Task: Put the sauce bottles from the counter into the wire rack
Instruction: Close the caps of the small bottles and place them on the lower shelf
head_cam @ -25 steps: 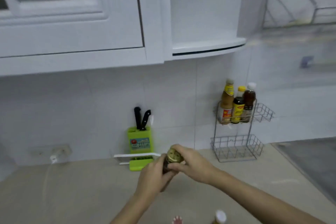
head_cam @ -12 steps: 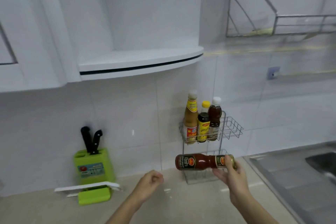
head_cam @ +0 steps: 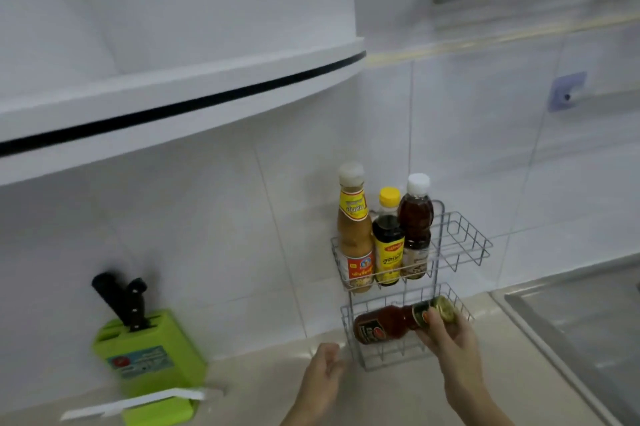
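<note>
A glossy red sauce bottle (head_cam: pixel 388 323) with a gold cap is held on its side by the right hand (head_cam: pixel 450 339), gripped at the neck, its base lying inside the lower basket of the thin wire rack (head_cam: pixel 460 245). The left hand (head_cam: pixel 323 377) is kept loosely curled, empty, just left of the rack over the smooth beige desk (head_cam: pixel 398 398). Three upright bottles (head_cam: pixel 384 238) are seen above the hands.

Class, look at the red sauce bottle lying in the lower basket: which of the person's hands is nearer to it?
Right. The right hand grips the red sauce bottle at its capped end; the left hand hangs empty below and left of it, apart.
</note>
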A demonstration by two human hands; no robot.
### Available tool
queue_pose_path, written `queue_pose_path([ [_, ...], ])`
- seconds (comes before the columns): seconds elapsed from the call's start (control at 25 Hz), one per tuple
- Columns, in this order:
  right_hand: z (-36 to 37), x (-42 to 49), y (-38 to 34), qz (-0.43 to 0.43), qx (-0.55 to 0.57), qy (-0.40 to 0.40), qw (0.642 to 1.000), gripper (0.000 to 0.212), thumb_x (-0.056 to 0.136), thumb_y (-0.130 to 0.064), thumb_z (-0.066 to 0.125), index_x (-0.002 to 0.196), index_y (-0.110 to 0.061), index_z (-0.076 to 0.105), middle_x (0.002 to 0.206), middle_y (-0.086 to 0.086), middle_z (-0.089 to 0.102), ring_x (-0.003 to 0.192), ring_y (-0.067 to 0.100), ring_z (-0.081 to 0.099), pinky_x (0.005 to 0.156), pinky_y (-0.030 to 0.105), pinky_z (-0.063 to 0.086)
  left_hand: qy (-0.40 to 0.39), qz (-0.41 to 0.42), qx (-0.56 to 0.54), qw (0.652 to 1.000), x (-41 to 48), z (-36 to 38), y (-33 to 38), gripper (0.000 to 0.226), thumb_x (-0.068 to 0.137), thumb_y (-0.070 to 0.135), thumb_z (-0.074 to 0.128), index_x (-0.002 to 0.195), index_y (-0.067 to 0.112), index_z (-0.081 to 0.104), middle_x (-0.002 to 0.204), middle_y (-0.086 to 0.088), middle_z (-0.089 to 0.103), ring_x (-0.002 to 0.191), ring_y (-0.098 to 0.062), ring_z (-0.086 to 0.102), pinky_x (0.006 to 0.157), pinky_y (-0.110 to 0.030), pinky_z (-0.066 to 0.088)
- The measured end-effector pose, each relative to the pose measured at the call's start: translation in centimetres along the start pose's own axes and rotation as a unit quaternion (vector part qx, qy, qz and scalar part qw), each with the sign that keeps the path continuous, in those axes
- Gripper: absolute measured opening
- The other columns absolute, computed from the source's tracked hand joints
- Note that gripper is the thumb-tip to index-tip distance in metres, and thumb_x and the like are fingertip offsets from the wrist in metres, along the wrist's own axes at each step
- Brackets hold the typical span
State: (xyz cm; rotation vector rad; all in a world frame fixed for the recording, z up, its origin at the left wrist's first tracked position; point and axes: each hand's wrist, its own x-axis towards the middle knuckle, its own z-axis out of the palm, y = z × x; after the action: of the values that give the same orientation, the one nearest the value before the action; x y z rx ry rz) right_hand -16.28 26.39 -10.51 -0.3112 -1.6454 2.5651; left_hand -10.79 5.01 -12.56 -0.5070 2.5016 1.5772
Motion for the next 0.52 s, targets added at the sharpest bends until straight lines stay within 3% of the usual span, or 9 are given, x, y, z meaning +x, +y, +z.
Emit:
queue_pose_path([
  [0.12,1.9,1.0,0.4,-0.024,-0.067,-0.075,0.995,0.027,0.086,-0.011,0.066,0.11,-0.02,0.059,0.11,0.007,0.068,0.099,0.016,0.067,0.08,0.025,0.056,-0.019,-0.008,-0.021,1.0,1.6,0.9,0.9,0.019,0.095,-0.001,0.049,0.111,0.01,0.049,0.115,-0.006,0.054,0.104,-0.013,0.055,0.082,-0.012,0.042],
  [0.2,3.3,1.7,0.8,-0.042,-0.124,-0.148,0.98,0.025,0.086,-0.006,0.066,0.105,-0.022,0.063,0.103,0.0,0.073,0.096,0.013,0.068,0.074,0.017,0.055,-0.022,-0.008,-0.022,0.999,2.5,1.7,1.2,0.025,0.097,0.002,0.048,0.122,0.003,0.049,0.125,-0.01,0.056,0.119,-0.021,0.055,0.095,-0.021,0.044],
  [0.28,4.7,2.5,1.4,-0.054,-0.171,-0.195,0.964,0.024,0.088,-0.007,0.065,0.106,-0.023,0.064,0.103,-0.003,0.074,0.099,0.013,0.067,0.078,0.019,0.054,-0.034,-0.018,-0.041,0.998,3.0,2.2,1.4,0.036,0.1,0.008,0.043,0.136,0.002,0.044,0.14,-0.014,0.052,0.132,-0.027,0.048,0.113,-0.038,0.037],
  [0.32,5.3,2.8,1.7,-0.059,-0.194,-0.215,0.955,0.024,0.088,-0.01,0.065,0.107,-0.025,0.063,0.105,-0.004,0.073,0.1,0.01,0.066,0.081,0.02,0.053,-0.043,-0.019,-0.052,0.998,3.1,2.3,1.5,0.037,0.101,0.011,0.041,0.137,0.005,0.045,0.14,-0.014,0.053,0.13,-0.026,0.05,0.112,-0.039,0.039],
  [0.44,6.8,3.2,2.3,-0.059,-0.255,-0.26,0.929,0.014,0.09,-0.023,0.063,0.102,-0.031,0.06,0.102,-0.01,0.07,0.095,-0.006,0.063,0.081,0.012,0.049,-0.063,-0.006,-0.103,0.993,2.8,2.7,2.7,0.043,0.1,0.004,0.037,0.141,0.012,0.042,0.14,-0.009,0.054,0.127,-0.022,0.052,0.094,-0.02,0.05],
  [0.52,7.2,3.7,2.5,-0.079,-0.303,-0.267,0.911,0.006,0.091,-0.032,0.061,0.095,-0.034,0.057,0.096,-0.012,0.068,0.089,-0.008,0.063,0.074,0.007,0.048,-0.086,0.017,-0.103,0.991,2.5,3.0,3.3,0.057,0.097,-0.006,0.033,0.149,0.013,0.023,0.147,-0.009,0.044,0.134,-0.027,0.043,0.099,-0.03,0.046],
])
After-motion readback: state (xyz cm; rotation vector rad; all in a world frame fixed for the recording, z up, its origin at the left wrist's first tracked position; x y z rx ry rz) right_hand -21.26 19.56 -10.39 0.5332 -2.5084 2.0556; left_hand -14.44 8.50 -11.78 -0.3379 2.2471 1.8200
